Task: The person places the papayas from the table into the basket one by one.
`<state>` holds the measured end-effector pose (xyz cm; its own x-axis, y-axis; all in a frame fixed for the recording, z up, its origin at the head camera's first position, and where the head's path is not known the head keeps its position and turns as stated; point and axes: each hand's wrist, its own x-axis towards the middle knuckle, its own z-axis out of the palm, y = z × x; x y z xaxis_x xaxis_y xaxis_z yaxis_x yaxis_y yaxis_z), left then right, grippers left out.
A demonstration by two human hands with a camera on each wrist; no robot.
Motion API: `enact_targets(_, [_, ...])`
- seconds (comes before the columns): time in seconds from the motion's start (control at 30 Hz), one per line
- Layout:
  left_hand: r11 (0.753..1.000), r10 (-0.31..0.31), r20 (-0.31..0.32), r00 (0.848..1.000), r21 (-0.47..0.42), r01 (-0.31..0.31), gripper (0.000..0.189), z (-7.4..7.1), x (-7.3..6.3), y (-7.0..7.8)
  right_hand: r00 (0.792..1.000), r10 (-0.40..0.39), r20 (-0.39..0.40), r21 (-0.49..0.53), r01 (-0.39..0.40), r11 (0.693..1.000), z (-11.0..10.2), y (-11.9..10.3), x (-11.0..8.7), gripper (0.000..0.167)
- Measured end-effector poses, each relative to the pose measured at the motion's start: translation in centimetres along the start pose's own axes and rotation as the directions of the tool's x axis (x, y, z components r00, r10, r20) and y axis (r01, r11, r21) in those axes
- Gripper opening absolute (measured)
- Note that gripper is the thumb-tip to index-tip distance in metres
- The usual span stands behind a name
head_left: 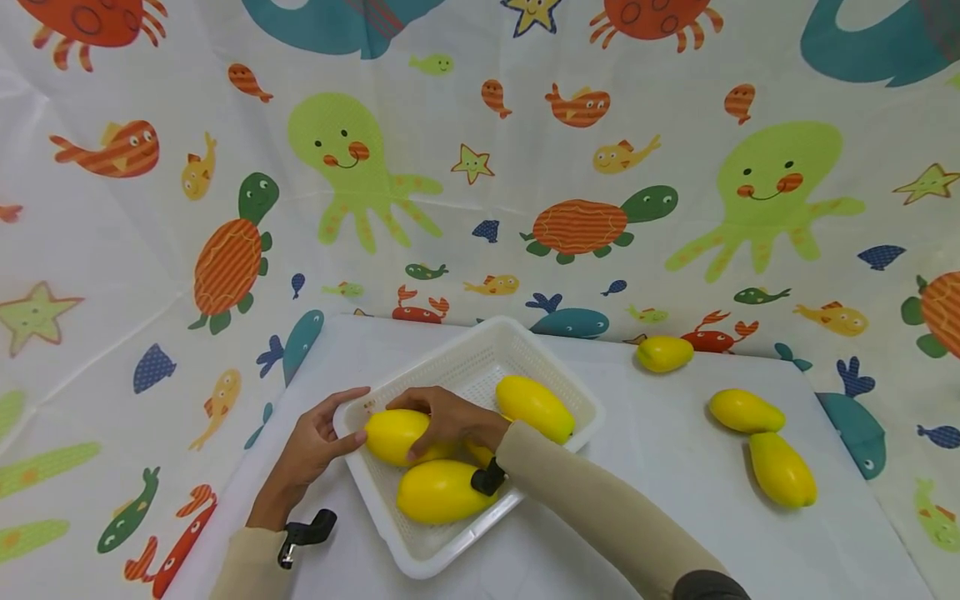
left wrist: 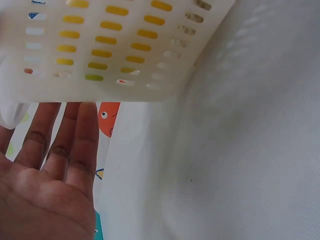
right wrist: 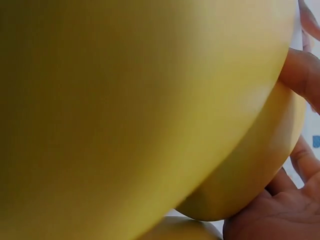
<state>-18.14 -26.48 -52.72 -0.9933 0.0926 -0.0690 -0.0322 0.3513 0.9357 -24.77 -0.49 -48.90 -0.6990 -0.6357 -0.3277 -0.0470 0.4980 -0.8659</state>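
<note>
A white perforated plastic basket (head_left: 476,533) stands at an angle on the table. My left hand (head_left: 311,450) grips its left corner, the thumb over the rim; in the left wrist view its fingers (left wrist: 82,150) reach up behind the basket wall (left wrist: 135,92). Inside the basket, my right hand (head_left: 446,417) holds a smooth yellow fruit (head_left: 390,437), shaped like a papaya, near that corner. Another yellow fruit (head_left: 442,493) lies in front of it, and one more (head_left: 536,408) at the right end. A further one under the right wrist is mostly hidden. Up close, a large fruit (right wrist: 125,100) fills the right wrist view.
On the white-covered table (head_left: 637,467), to the right of the basket, lie three loose yellow fruits: one at the back (head_left: 664,354), one further right (head_left: 745,411), and one touching it in front (head_left: 782,471). A cloth with sea animals (head_left: 450,200) hangs behind the table.
</note>
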Motion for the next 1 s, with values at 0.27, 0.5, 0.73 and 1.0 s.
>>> enact_targets(0.27, [1.000, 0.007, 0.001, 1.000, -0.005, -0.007, 0.064, -0.05, -0.09, 0.03, 1.000, 0.007, 0.000, 0.029, -0.007, 1.000, 0.04, 0.14, 0.13, 0.069])
enact_targets(0.5, [1.000, 0.006, -0.002, 1.000, 0.003, -0.006, 0.064, -0.10, -0.04, -0.07, 1.000, 0.009, 0.004, 0.001, -0.009, 1.000, 0.08, 0.11, 0.19, 0.068])
enact_targets(0.73, [1.000, 0.003, -0.003, 1.000, -0.001, -0.003, 0.064, -0.13, 0.14, -0.16, 1.000, -0.001, 0.007, -0.004, 0.001, 1.000, 0.18, 0.36, 0.43, 0.069])
enact_targets(1.0, [1.000, 0.009, -0.002, 1.000, 0.010, -0.009, 0.064, -0.03, -0.10, -0.07, 0.998, 0.026, -0.053, -0.021, -0.027, 0.999, 0.48, 0.07, 0.27, 0.068])
